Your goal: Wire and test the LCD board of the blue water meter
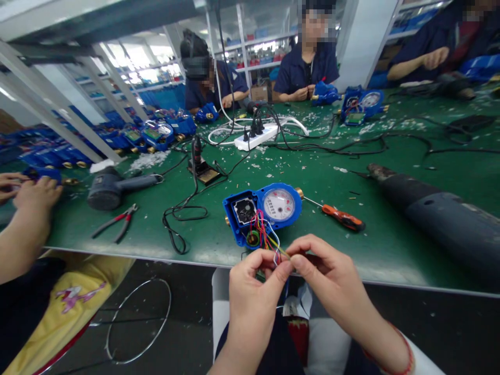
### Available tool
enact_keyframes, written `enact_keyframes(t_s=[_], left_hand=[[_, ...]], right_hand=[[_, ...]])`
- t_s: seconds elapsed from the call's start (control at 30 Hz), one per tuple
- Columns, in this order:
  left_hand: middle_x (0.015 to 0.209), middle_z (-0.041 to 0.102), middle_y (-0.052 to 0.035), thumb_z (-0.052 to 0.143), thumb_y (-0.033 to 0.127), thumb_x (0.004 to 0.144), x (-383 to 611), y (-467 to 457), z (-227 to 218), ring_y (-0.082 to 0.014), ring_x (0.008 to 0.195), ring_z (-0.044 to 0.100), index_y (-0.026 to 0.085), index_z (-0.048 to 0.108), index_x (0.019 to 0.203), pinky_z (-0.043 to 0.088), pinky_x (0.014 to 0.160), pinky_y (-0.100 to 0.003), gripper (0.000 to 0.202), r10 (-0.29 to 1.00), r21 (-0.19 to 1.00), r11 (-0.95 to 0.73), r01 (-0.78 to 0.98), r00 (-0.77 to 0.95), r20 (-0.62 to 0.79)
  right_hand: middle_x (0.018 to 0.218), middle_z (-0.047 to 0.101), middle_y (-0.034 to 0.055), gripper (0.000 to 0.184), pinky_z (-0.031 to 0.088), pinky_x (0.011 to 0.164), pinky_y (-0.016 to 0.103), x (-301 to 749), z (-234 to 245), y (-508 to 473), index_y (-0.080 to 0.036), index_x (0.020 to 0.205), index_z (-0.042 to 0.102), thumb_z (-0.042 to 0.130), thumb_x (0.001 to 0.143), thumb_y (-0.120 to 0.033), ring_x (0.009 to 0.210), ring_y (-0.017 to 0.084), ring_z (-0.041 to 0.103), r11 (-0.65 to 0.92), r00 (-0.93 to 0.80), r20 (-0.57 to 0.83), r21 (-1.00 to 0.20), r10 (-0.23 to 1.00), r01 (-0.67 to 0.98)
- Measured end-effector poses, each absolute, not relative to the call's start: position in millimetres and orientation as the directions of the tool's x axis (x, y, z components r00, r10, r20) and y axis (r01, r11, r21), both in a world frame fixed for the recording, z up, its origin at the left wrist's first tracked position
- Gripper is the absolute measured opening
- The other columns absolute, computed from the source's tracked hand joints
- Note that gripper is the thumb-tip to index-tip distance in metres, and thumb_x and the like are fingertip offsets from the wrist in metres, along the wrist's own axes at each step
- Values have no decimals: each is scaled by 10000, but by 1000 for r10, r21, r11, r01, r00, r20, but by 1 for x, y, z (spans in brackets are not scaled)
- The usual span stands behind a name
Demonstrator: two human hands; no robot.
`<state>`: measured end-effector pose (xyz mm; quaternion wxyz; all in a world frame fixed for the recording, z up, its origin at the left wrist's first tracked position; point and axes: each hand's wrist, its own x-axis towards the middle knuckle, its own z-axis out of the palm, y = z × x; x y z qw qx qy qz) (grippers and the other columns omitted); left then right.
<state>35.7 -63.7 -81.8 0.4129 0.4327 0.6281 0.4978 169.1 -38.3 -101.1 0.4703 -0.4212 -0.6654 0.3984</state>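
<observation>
A blue water meter (260, 213) with a round white dial (278, 204) lies near the front edge of the green bench. Thin coloured wires (265, 234) run out of its open square compartment toward me. My left hand (258, 281) pinches some of these wires between thumb and fingers. Close against it, my right hand (324, 271) has thumb and forefinger pressed together on the end of a yellow wire. What else lies between my fingertips is hidden. To the right of the meter rests an orange-handled screwdriver (344, 217), its shaft pointing at the brass fitting.
On the left lie pliers (117, 224), a grey heat gun (117, 187) and a co-worker's hands (37, 195). A soldering-iron stand (205, 169) and a white power strip (257, 136) with trailing cords are farther back. At right is a big dark tool (433, 213). Co-workers sit opposite.
</observation>
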Motion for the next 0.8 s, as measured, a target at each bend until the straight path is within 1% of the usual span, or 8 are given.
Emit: enact_keyframes(t_s=[0.07,0.13,0.23,0.33,0.4,0.53,0.67,0.8], left_hand=[[539,572,23,751,279,698,36,-64,-81,-98,512,440,149,681,624,354,507,-209,166,956,979,116,169,-287,-64],[515,543,32,736,261,701,35,-64,-82,-93,498,419,150,668,593,337,493,-207,169,956,974,102,202,-292,-40],[513,558,30,728,246,696,34,-63,-82,-95,493,434,154,679,600,349,487,-206,142,957,976,115,186,-283,-59],[585,661,-5,723,235,684,31,-62,-84,-125,549,539,159,712,661,427,542,-219,81,960,985,135,106,-262,-103],[636,704,-25,708,232,691,29,-61,-85,-142,586,582,163,720,687,459,581,-231,71,961,988,132,75,-253,-109],[658,701,-20,702,245,698,31,-59,-85,-124,548,540,172,717,714,438,541,-222,76,960,992,106,73,-266,-83],[553,592,14,682,286,712,32,-61,-82,-95,473,438,165,645,633,343,455,-200,150,967,987,129,100,-232,-103],[559,504,41,635,316,770,31,-63,-84,-84,478,367,170,597,659,290,459,-204,187,981,978,120,171,-172,-90]], right_hand=[[787,623,17,126,449,620,199,164,-95,-35,-171,821,655,632,860,-289,704,115,574,324,-215,290,-935,933,146],[751,613,10,83,435,602,198,160,-92,-32,-167,782,654,649,829,-235,669,107,554,298,-205,267,-944,942,140],[684,585,7,151,421,578,201,156,-93,-29,-151,714,623,614,836,-239,634,105,535,204,-193,183,-974,964,97],[638,533,-10,240,406,534,189,156,-97,-25,-141,723,584,639,832,-347,573,86,487,18,-179,33,-996,983,-87],[624,512,-24,286,389,508,170,156,-99,-24,-139,729,561,674,814,-387,536,64,454,-118,-208,-67,-963,976,-244],[633,534,-20,334,395,478,146,154,-96,-25,-133,720,559,765,734,-395,523,51,468,-301,-294,-185,-854,938,-424],[612,527,-22,349,423,483,157,153,-95,-26,-130,710,577,794,695,-403,510,55,470,-292,-272,-193,-871,943,-395],[650,546,-10,293,440,544,173,156,-98,-27,-136,726,596,729,775,-392,574,75,506,-135,-231,-73,-954,970,-267]])
